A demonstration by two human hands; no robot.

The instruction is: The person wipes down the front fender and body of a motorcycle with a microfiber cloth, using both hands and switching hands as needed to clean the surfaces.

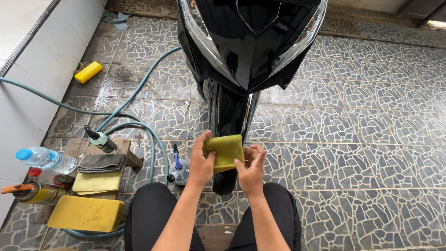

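The sponge (225, 151) is a flat, olive-yellow square, perhaps damp. The left hand (200, 162) and right hand (251, 169) each pinch an edge, holding it up before the black scooter (246, 51), above the tiled floor (353, 139).

Straight ahead the black scooter (248, 51) blocks the way, its front wheel (227, 116) standing just beyond the folded yellow cloth (225, 152) held between both hands. To the right the tiled floor (362, 139) lies open from the wheel outward. To the left, passage is crowded: a small spray bottle (178, 169) just beside the left hand (200, 163), loops of green hose (139, 125), and a low wooden board (123, 145) carrying bottles, folded cloths and a yellow sponge (87, 213). The white wall (28, 93) closes that side.
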